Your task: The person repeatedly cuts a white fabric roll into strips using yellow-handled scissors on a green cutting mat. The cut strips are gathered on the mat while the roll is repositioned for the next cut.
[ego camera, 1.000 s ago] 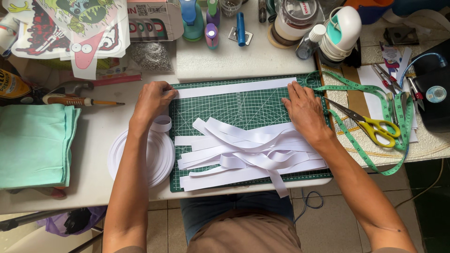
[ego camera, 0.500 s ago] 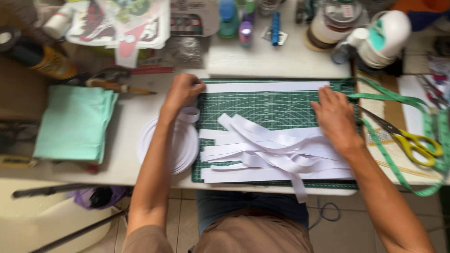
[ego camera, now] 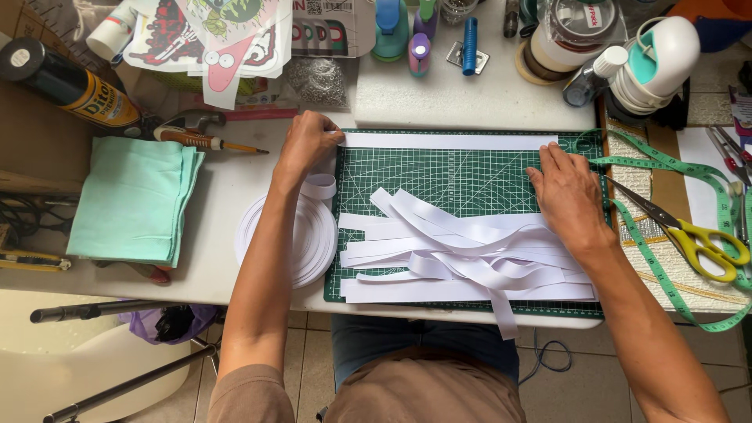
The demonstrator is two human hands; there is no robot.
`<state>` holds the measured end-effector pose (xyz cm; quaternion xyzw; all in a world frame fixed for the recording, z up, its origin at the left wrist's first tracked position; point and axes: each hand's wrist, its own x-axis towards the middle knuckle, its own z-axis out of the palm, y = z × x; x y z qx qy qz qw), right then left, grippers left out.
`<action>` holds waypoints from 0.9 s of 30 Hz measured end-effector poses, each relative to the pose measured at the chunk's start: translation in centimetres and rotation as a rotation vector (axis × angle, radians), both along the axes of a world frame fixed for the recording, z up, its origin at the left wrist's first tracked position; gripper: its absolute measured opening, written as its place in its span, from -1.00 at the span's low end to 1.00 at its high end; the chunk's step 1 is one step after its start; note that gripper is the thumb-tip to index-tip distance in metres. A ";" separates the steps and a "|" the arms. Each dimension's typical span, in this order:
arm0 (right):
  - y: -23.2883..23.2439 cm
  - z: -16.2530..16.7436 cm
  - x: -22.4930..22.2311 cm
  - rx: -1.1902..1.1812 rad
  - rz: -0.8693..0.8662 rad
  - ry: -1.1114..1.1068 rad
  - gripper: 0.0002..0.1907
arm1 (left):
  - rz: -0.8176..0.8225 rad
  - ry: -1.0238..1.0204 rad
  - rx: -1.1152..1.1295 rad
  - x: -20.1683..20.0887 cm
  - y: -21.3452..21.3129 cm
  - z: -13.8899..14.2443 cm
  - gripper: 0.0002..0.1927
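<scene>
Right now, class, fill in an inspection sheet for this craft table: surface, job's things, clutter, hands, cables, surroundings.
Surface: white table with a green cutting mat on it.
Job's things: one white strip stretched along the mat's top edge; a pile of cut strips below; a ribbon roll beside the mat.
Clutter: yellow-handled scissors, green measuring tape, folded mint cloth, spray can.
Hands: left hand and right hand press the strip's ends.
Cables: a loop under the table.
Surroundings: tiled floor.
</scene>
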<state>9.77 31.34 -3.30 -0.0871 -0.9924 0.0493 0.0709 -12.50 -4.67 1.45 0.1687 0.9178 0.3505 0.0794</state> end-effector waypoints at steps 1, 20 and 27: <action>0.0 0.0 0.0 0.004 0.005 0.005 -0.51 | 0.002 0.009 0.002 0.0 0.1 0.0 -0.76; 1.6 0.0 0.5 0.160 0.084 0.088 -0.55 | -0.069 0.169 0.264 1.7 1.3 -0.8 -0.73; 5.5 0.4 3.0 -0.076 0.107 0.241 -0.52 | -0.027 0.139 0.272 9.3 3.4 1.1 -0.74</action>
